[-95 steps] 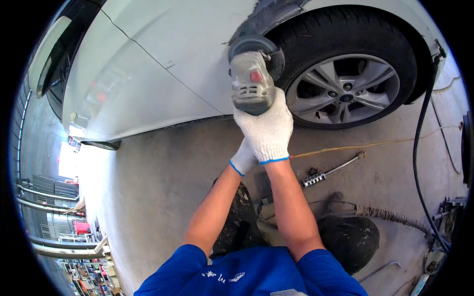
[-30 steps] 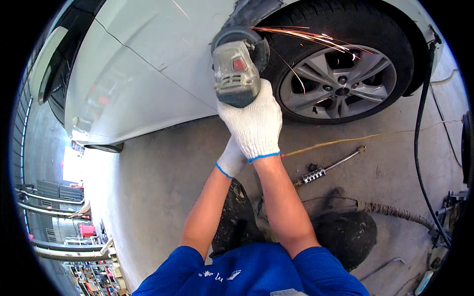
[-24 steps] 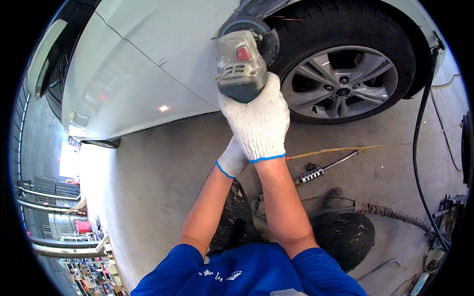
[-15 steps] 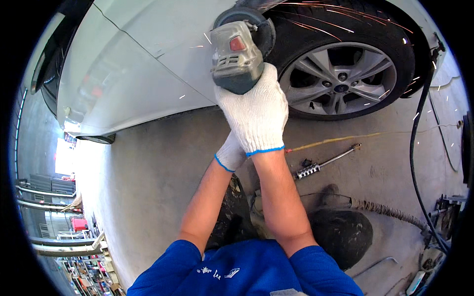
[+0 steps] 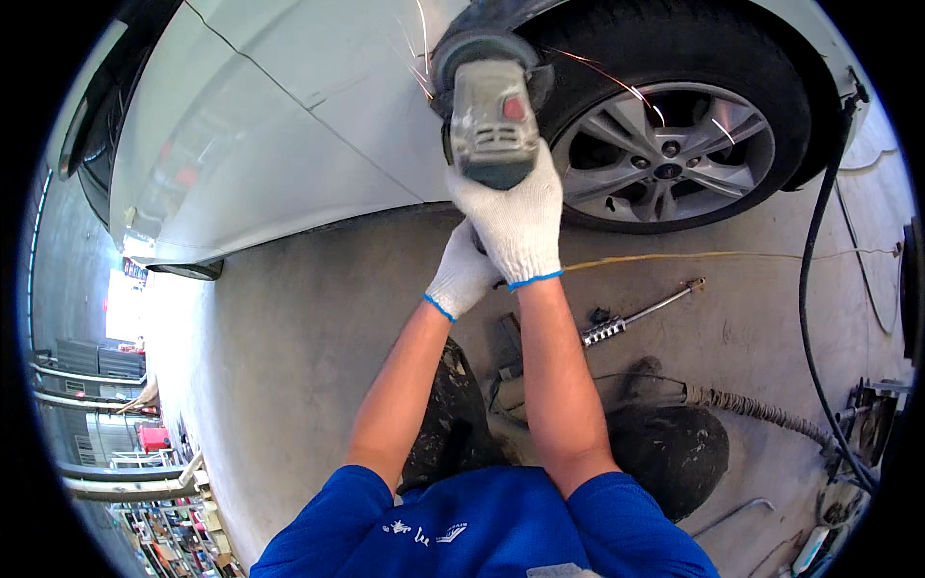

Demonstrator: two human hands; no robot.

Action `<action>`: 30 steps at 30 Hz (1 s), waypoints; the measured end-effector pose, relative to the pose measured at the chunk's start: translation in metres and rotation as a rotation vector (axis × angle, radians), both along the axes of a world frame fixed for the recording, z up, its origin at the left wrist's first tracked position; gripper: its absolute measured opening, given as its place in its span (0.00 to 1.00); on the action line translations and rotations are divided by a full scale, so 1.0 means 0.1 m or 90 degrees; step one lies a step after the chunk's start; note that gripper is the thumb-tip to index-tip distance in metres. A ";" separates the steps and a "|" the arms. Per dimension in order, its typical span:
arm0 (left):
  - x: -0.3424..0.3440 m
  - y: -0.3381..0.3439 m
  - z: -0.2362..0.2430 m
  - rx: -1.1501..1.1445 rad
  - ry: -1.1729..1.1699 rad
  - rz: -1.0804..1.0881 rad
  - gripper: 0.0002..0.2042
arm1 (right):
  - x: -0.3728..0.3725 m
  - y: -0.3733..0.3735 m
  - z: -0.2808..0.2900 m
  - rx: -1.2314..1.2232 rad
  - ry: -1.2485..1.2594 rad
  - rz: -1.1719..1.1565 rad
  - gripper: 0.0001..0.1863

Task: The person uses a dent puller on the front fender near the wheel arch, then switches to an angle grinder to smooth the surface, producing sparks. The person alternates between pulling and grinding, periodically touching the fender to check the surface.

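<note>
My right hand (image 5: pixel 506 212), in a white knit glove, is wrapped round a worn grey angle grinder (image 5: pixel 493 125) with a red switch. My left hand (image 5: pixel 461 270), gloved too, grips the tool's dark body lower down and is partly hidden under the right. The grinder's disc and guard (image 5: pixel 477 53) are at a dark, bare patch (image 5: pixel 511 17) of the white car body (image 5: pixel 241 144), beside the wheel arch. Thin sparks fly to both sides, some across the tire (image 5: pixel 674 48) and alloy wheel (image 5: pixel 694 164).
A metal slide-hammer tool (image 5: pixel 617 325), a yellow hose (image 5: pixel 674 258) and a ribbed hose (image 5: pixel 761 412) lie on the concrete floor (image 5: pixel 279 366). A black hose (image 5: pixel 807 328) runs down the right. Shelves of small items (image 5: pixel 169 530) stand at far left.
Since half a second ago, the grinder and my hands have shifted slightly right and the tool sits straighter. The spray of sparks to the right is thinner, and more show at the left.
</note>
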State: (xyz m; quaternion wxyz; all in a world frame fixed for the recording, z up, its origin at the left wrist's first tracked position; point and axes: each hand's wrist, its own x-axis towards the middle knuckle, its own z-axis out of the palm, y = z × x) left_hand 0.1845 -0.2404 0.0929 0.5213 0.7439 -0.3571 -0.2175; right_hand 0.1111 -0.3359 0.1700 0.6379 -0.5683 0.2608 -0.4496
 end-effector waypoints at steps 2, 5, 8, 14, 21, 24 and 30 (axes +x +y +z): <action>0.04 0.03 -0.15 -0.023 0.028 0.016 0.24 | 0.06 0.05 -0.11 0.001 0.022 0.013 0.29; 0.04 0.08 -0.20 -0.049 0.083 0.028 0.22 | 0.09 0.07 -0.13 -0.032 0.042 0.032 0.30; 0.02 0.05 -0.10 0.027 -0.022 0.009 0.22 | 0.02 -0.01 -0.08 0.016 -0.014 0.046 0.29; 0.39 0.20 -0.70 -0.147 0.171 0.036 0.21 | 0.12 0.15 -0.12 -0.037 0.027 0.010 0.28; 0.08 0.06 -0.21 -0.065 0.073 -0.001 0.23 | 0.11 0.04 -0.18 -0.044 0.029 -0.002 0.27; 0.05 0.08 -0.10 0.001 0.002 0.013 0.30 | 0.10 0.04 -0.23 -0.041 -0.016 0.033 0.31; 0.06 0.00 0.01 0.068 -0.015 0.013 0.31 | 0.08 -0.04 -0.18 0.023 -0.110 0.051 0.30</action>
